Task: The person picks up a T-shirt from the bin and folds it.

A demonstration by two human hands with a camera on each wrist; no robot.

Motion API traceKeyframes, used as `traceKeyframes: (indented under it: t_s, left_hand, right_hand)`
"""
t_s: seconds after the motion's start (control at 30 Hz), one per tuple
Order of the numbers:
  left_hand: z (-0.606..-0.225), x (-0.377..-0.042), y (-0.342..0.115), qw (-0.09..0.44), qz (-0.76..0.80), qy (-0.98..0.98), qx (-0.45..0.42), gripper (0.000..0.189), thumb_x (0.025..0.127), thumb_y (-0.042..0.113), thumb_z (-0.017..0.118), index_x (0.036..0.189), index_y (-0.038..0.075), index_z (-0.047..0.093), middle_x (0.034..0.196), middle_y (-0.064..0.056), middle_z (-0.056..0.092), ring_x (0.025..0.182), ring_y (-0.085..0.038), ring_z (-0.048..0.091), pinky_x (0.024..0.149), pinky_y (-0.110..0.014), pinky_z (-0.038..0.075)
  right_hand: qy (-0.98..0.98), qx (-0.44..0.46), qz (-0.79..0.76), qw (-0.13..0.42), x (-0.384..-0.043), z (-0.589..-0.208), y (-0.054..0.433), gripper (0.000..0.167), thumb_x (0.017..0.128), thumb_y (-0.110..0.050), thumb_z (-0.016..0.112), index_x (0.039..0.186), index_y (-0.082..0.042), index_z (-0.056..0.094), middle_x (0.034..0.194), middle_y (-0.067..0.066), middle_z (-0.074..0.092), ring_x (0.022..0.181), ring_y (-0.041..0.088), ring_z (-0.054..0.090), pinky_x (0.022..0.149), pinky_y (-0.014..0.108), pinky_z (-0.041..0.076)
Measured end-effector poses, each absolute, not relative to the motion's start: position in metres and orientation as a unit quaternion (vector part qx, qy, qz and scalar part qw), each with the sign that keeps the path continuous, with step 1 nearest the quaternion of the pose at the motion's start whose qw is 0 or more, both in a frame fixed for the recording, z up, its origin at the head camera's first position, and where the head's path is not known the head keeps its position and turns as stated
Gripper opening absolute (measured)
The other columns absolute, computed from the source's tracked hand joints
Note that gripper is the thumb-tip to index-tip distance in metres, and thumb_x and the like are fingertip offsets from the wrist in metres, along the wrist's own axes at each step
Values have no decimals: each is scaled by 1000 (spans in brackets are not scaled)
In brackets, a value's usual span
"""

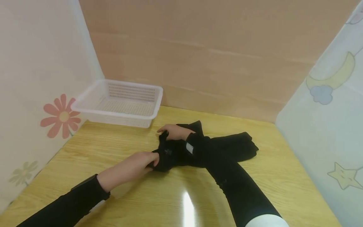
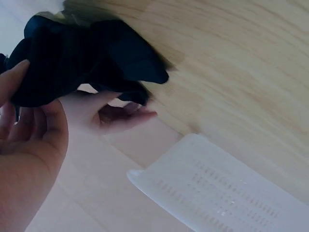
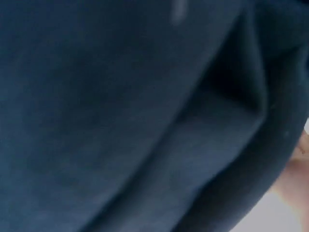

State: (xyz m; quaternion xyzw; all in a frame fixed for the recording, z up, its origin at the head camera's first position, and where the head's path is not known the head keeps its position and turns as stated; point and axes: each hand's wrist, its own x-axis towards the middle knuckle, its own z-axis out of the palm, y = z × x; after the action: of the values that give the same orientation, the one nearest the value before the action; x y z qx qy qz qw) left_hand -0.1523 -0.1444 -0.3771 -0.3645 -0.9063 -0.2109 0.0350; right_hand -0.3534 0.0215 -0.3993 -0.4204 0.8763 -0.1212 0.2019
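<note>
A crumpled black garment (image 1: 232, 146) lies across the middle of the table, with two long parts spreading to the right and back. A small pale mark shows near its left end. My left hand (image 1: 139, 164) grips the near left edge, thumb and fingers curled round the cloth, as the left wrist view also shows. At the far left corner, my right hand (image 1: 175, 131) pinches the cloth between thumb and fingers. Dark folds of the garment (image 3: 145, 121) fill most of the right wrist view, hiding nearly all of that hand.
A white perforated plastic basket (image 1: 124, 117) stands at the back left, beyond both hands. The wooden table (image 1: 113, 142) meets a brown back wall (image 1: 212, 63), with pale decorated panels on the left and right (image 1: 320, 132). Light glares off the near tabletop.
</note>
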Motion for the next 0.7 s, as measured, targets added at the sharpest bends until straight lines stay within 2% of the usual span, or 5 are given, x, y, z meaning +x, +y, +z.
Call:
traceKeyframes:
  t_s: [0.2, 0.3, 0.4, 0.57, 0.7]
  left_hand:
    - [-365, -157, -146, 50, -223, -946, -230, 40, 80, 3, 79, 115, 4, 61, 93, -8, 67, 83, -23, 66, 70, -36, 53]
    - [-358, -164, -151, 75, -235, -948, -199, 38, 82, 6, 78, 118, 0, 66, 100, -12, 70, 90, -27, 67, 78, -40, 54]
    - [-347, -174, -157, 103, -252, -944, -185, 33, 84, 7, 76, 115, 0, 70, 108, -15, 70, 97, -30, 66, 81, -44, 54]
    - [-322, -195, -160, 109, -265, -944, -164, 45, 84, 2, 75, 126, -3, 62, 98, -15, 68, 86, -28, 65, 75, -42, 53]
    - [-307, -212, -158, 115, -225, -952, -174, 23, 84, 3, 75, 106, -3, 72, 94, -14, 71, 85, -29, 66, 77, -43, 53]
  right_hand:
    - [880, -410, -148, 190, -359, -393, 45, 22, 89, -9, 70, 112, -9, 71, 111, 5, 65, 103, 19, 60, 87, 30, 48]
    - [883, -385, -198, 182, -361, -378, 66, 14, 91, -14, 69, 102, -6, 72, 102, 5, 68, 98, 20, 61, 87, 32, 49]
    - [887, -344, -253, 174, -364, -359, 94, 19, 93, -17, 66, 107, -4, 69, 108, 9, 67, 102, 25, 61, 90, 38, 48]
    - [899, -267, -324, 123, -371, -328, 147, 34, 98, -22, 58, 123, 1, 60, 130, 20, 54, 121, 37, 49, 100, 51, 41]
    - [911, -243, -325, 71, -372, -306, 184, 39, 100, -25, 56, 127, 3, 59, 132, 24, 52, 124, 43, 46, 100, 56, 39]
